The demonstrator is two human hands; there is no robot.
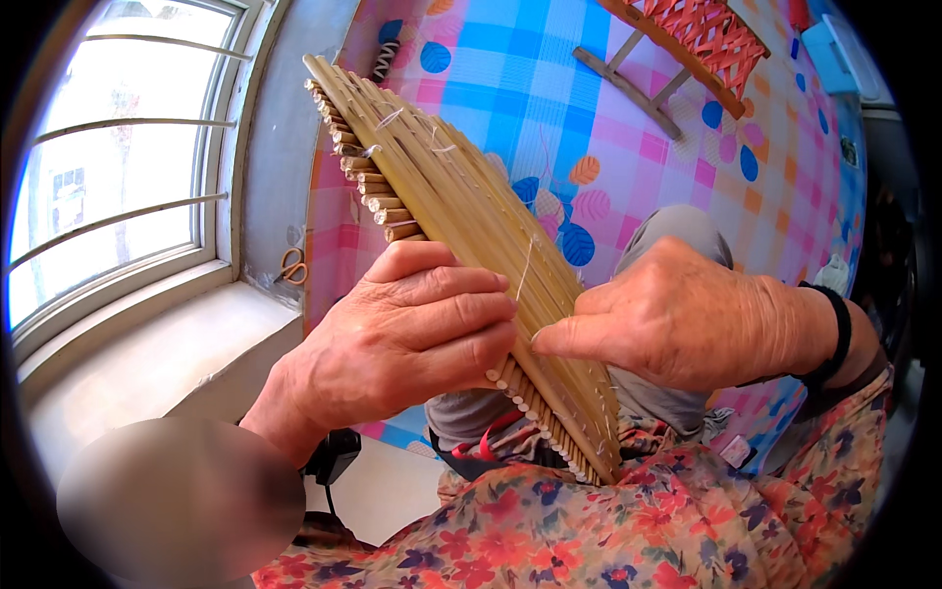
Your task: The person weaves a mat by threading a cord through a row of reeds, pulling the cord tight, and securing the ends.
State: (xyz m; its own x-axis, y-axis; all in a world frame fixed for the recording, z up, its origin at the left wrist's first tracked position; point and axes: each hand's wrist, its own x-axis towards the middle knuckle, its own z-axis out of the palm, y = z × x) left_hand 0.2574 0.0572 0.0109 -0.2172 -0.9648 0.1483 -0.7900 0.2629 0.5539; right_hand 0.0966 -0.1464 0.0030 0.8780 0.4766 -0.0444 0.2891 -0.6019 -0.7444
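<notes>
A mat of yellowish stalks [442, 191], bound side by side with thin pale string, lies slanting across my lap, its cut ends showing along the left edge. My left hand [402, 329] is closed round that left edge, thumb side hidden. Over the mat's right side, my right hand [657, 319] has its fingers curled, with one fingertip against the stalks beside my left fingers. Whatever it pinches is too small or hidden to make out. A loose string [528, 267] runs across the stalks just above both hands.
A barred window [118, 142] and pale sill [186, 339] stand at the left. Orange-handled scissors [292, 266] rest by the wall. Far right is a wooden-framed stool with red woven strapping [705, 44]. Checked, leaf-patterned sheeting [500, 59] covers the floor.
</notes>
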